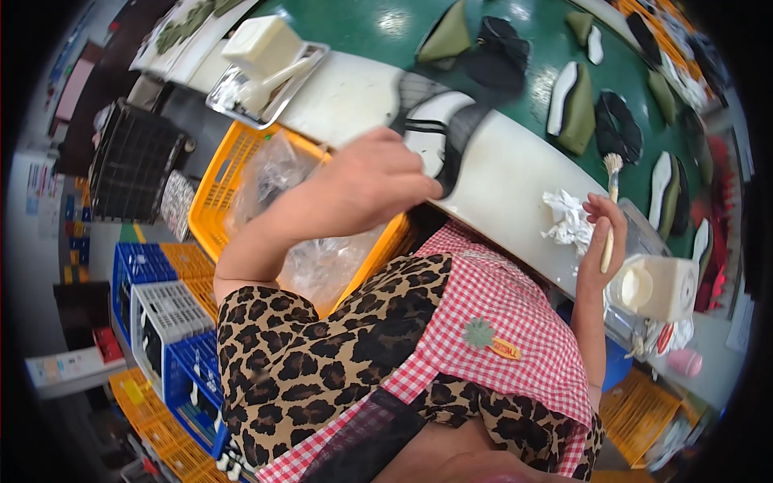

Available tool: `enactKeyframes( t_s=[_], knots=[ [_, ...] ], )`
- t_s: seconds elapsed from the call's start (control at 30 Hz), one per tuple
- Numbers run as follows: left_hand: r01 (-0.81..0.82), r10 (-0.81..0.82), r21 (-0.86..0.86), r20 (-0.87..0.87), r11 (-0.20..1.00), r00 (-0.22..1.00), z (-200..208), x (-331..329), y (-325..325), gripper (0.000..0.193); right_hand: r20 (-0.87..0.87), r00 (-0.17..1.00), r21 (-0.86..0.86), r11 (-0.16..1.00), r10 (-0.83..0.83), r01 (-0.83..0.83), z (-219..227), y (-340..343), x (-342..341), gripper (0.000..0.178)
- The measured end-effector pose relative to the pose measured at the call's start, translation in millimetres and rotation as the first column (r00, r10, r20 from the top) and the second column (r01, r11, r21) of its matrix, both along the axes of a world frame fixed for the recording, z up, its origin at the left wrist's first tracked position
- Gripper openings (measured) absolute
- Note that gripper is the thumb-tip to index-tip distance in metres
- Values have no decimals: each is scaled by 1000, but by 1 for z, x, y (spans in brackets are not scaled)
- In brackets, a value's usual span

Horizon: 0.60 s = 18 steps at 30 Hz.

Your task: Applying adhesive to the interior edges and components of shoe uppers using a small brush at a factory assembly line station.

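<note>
My left hand [378,173] is closed, its fingers curled at the edge of a black mesh shoe upper [460,153] with a white panel and dark bands. The upper is smeared by motion and lies over the white table edge [515,161]. Between the thumb and fingers of my right hand [608,233], a brush [612,185] with a pale handle points bristles up. Just below that hand sits a cut-open whitish plastic jug [672,290] with creamy white stuff inside. A crumpled white tissue [568,221] lies to the left of the right hand.
A green belt [366,28] runs beyond the table, carrying green and black shoe uppers [578,113] with white pieces. At the far left, a metal tray [266,113] holds another jug [262,44]. A yellow basket [213,193] of clear bags and blue crates [145,266] stand left.
</note>
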State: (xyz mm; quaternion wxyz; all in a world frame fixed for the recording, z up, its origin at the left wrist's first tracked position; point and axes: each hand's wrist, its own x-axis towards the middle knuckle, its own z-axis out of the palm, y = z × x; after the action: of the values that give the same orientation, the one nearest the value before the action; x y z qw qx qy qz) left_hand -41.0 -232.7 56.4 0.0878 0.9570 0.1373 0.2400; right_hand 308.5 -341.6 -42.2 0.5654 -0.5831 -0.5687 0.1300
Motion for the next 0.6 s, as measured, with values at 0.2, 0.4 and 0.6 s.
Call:
enactKeyframes(
  t_s=[0.2,0.4,0.6],
  knots=[
    [149,-157,-53,-223,987,962,-110,53,15,18,280,953,26,993,-119,117,-14,7,12,18],
    [-187,204,-182,78,965,976,-97,77,12,39,409,903,64,991,-132,116,-22,23,12,28],
    [-514,472,-213,-220,831,854,-135,90,54,56,471,879,143,990,-69,1,-26,67,1,32]
  ],
)
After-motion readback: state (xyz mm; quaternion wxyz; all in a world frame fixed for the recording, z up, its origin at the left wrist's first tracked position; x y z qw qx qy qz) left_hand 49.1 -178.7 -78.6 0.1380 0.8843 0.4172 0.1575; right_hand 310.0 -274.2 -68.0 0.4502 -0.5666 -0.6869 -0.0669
